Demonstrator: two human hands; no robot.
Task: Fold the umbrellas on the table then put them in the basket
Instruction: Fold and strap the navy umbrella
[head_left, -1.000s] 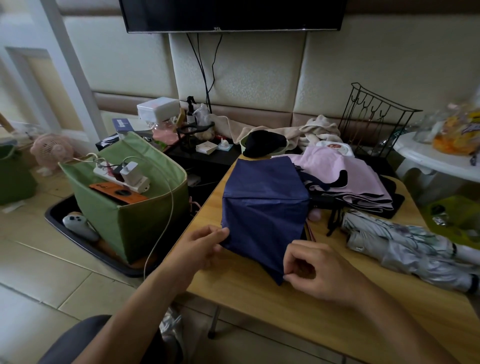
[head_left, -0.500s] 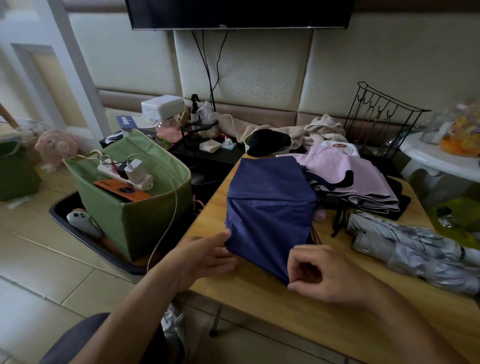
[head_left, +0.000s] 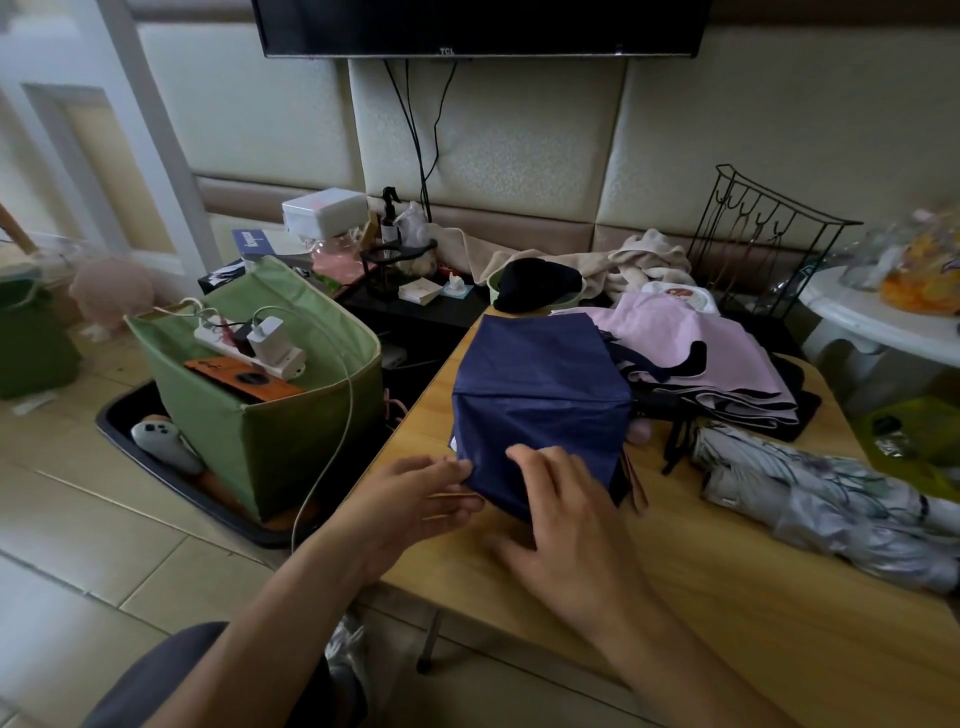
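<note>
A navy blue umbrella lies half collapsed on the wooden table, its canopy loose and bulging. My left hand pinches the canopy's near left corner between thumb and fingers. My right hand rests on the near edge of the navy fabric with fingers spread and fairly straight. A pink umbrella lies behind it to the right, and a grey patterned umbrella lies folded along the table's right side. The green fabric basket stands on the floor to the left of the table.
The basket holds a power strip with a charger and an orange box; a white cable hangs over its side. A black tray lies under it. A black wire rack, towels and a white side table crowd the back right.
My right hand has uncurled from a fist at the canopy's lower edge and now lies spread on the fabric. My left hand has shifted along to the canopy's near corner.
</note>
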